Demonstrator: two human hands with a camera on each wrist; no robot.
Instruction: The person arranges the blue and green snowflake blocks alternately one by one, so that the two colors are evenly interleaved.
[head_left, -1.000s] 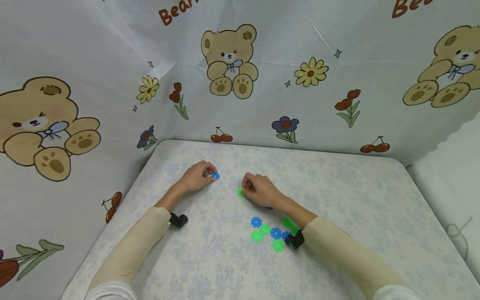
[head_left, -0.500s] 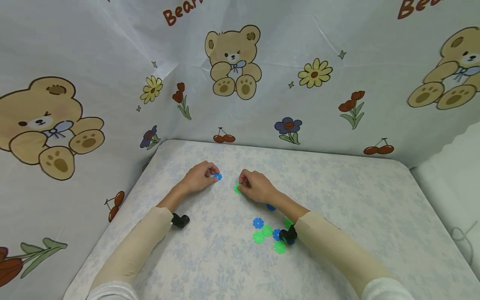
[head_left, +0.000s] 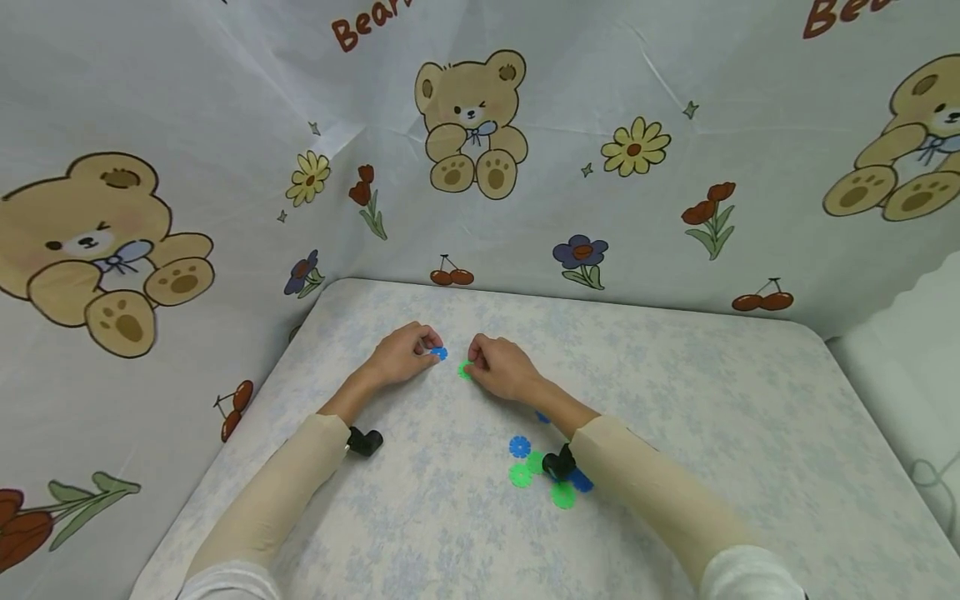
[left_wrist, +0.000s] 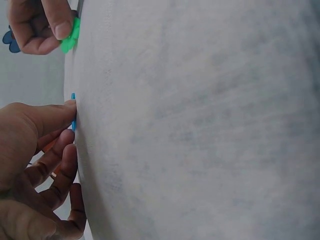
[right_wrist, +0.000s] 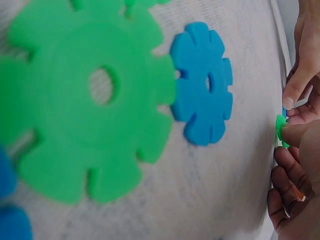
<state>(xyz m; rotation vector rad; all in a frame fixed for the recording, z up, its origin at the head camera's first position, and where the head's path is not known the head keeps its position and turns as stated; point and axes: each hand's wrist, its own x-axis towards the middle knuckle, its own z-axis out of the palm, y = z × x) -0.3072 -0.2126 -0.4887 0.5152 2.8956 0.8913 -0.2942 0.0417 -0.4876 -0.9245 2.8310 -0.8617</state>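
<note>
Left hand (head_left: 405, 354): grip pinched on blue, flower-notched, plastic-looking disc (head_left: 440, 353). Right hand (head_left: 501, 368): grip clamped on similar green disc (head_left: 464, 370). Held discs near each other, apart, unjoined. Work looks early: other green and blue discs (head_left: 520, 476) lie loose, nearer wearer, on pale blue-patterned desk (head_left: 390, 525). No container in view.

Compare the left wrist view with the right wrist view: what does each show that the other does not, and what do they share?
Left wrist only: a dark blue print on the backdrop.

Right wrist only: a loose green disc and a loose blue disc, seen close up.

Both: the left hand pinching a blue disc, the right hand pinching a green disc, and the pale tabletop.
</note>
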